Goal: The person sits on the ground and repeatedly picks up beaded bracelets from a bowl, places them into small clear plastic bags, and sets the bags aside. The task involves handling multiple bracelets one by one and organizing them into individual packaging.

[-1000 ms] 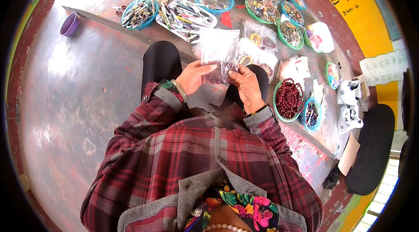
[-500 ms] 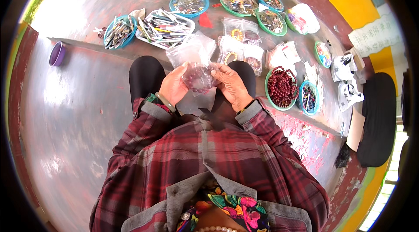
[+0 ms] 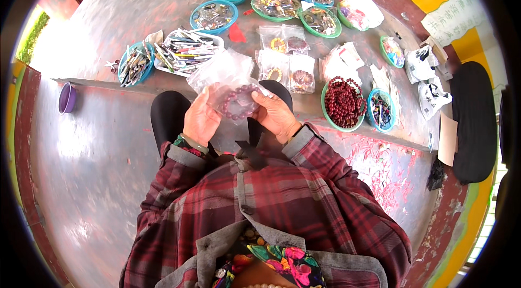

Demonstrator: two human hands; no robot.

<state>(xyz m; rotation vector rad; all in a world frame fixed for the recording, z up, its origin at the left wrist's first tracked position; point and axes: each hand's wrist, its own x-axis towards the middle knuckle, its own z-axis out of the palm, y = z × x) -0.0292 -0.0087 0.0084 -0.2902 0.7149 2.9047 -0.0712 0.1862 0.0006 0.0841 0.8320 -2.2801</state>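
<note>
Between my two hands, over my lap, is a clear plastic bag (image 3: 225, 91) with a purple bead bracelet (image 3: 239, 101) inside. My left hand (image 3: 202, 119) grips the bag's left side, fingers behind it. With its thumb on top, my right hand (image 3: 275, 115) pinches the right side. The bracelet lies as a ring seen through the film. Just beyond my hands, a stack of empty-looking clear bags (image 3: 228, 65) rests on the ledge. Bagged bracelets lie to its right, among them a yellow one (image 3: 275, 74) and a brownish one (image 3: 302, 81).
A green basket of dark red beads (image 3: 327, 108) and a blue basket (image 3: 374, 120) stand at right. Pens fill a white tray (image 3: 218, 40) and a blue basket (image 3: 147, 74) at left. Several baskets of trinkets line the back. A purple tub (image 3: 67, 98) stands far left.
The bagged bracelet has turned flatter toward me, and its ring shows more plainly. Both hands still hold the bag. The whole view has shifted a little.
</note>
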